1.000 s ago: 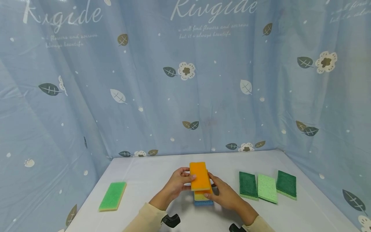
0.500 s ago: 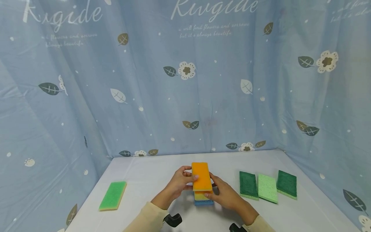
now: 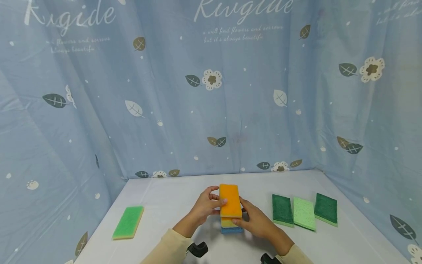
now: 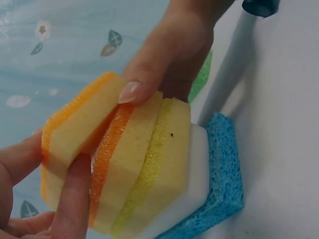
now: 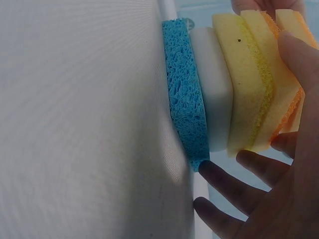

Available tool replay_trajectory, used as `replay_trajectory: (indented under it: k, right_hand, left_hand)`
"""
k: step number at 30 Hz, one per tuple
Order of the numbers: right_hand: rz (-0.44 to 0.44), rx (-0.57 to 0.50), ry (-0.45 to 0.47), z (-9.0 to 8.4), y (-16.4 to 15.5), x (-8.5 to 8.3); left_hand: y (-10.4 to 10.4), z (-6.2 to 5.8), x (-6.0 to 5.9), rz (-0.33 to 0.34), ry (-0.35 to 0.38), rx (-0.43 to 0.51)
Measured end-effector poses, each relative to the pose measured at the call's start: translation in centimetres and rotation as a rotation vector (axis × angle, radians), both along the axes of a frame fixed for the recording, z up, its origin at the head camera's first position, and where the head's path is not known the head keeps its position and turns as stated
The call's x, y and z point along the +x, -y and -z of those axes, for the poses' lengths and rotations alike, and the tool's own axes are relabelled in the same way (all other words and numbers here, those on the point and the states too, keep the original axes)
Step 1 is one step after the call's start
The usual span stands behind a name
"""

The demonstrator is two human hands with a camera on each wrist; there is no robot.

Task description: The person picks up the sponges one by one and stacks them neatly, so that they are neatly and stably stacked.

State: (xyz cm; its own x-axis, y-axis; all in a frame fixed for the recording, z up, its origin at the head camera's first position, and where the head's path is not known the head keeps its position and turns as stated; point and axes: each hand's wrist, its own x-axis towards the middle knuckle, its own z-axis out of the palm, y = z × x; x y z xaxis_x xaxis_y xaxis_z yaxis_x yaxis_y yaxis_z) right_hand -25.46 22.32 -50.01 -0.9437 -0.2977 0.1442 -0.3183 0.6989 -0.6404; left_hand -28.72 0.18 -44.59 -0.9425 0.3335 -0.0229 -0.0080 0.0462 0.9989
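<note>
The rectangular orange foam sponge (image 3: 230,201) is pinched at its sides by the left hand (image 3: 205,206) and the right hand (image 3: 255,220), fingers curled against it. It is set atop a stack of orange, yellow, white and blue sponges (image 3: 231,226) on the white counter (image 3: 171,205).

You're at a makeshift recording booth: a white table (image 3: 165,205) boxed in by a blue floral printed curtain (image 3: 230,110) on three sides.
</note>
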Motion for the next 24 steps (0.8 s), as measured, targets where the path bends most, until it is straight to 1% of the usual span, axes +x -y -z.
replay_trajectory:
  k: [4, 8, 13, 18, 24]
  right_hand:
    - [0.003, -0.001, 0.004, -0.01, 0.0, -0.06]
    - [0.01, 0.006, 0.009, -0.03, 0.02, -0.03]
    - [0.011, 0.008, 0.008, -0.09, 0.03, 0.02]
    - [0.013, 0.009, 0.01, -0.12, 0.01, -0.02]
    - [0.011, 0.006, 0.002, -0.03, -0.03, -0.08]
  left_hand:
    - [-0.09, -0.22, 0.19, -0.01, -0.005, -0.02]
    - [-0.13, -0.05, 0.04, -0.017, -0.011, -0.04]
    - [-0.07, -0.11, -0.01, -0.028, -0.036, -0.112]
    - [0.04, -0.43, 0.23, -0.036, -0.06, -0.174]
    - [0.09, -0.49, 0.38, -0.035, -0.062, -0.18]
